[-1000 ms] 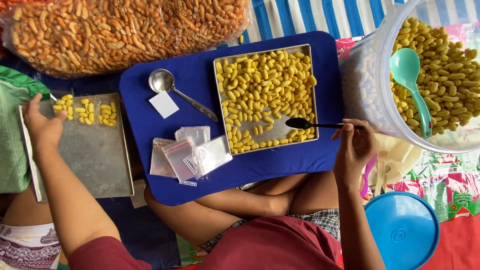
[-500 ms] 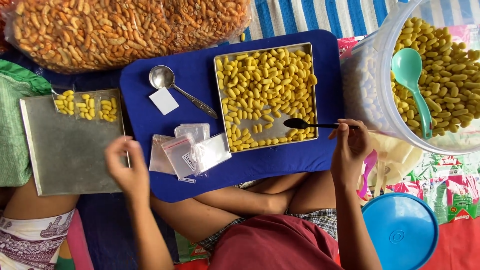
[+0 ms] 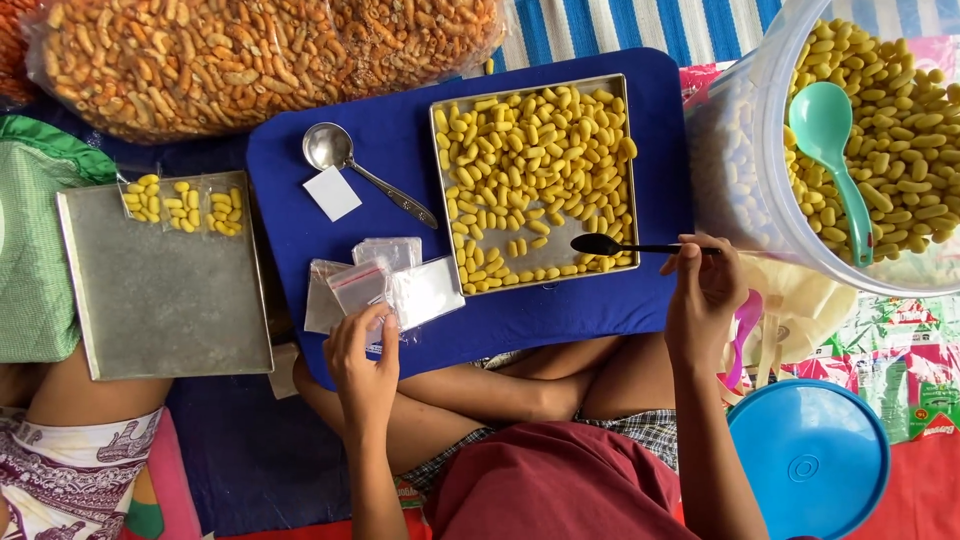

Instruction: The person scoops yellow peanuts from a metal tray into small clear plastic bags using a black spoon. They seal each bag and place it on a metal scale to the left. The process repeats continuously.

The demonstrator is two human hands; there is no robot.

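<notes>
My left hand (image 3: 362,365) rests on a pile of small clear zip bags (image 3: 385,285) at the front of a blue tray (image 3: 560,310), fingers pinching one bag. My right hand (image 3: 703,295) holds a black spoon (image 3: 610,245) over the near edge of a square metal pan (image 3: 535,180) filled with yellow puffed snacks. A metal spoon (image 3: 345,155) and a white card (image 3: 332,193) lie on the blue tray left of the pan.
A flat metal tray (image 3: 165,300) at left carries three filled small bags (image 3: 180,205). A big clear tub (image 3: 870,150) of yellow snacks with a teal scoop stands right. A large bag of orange snacks (image 3: 250,60) lies behind. A blue lid (image 3: 810,460) sits near right.
My left hand has come from the metal tray at left across to the pile of empty bags and taken hold of one. The right hand with the spoon has stayed put.
</notes>
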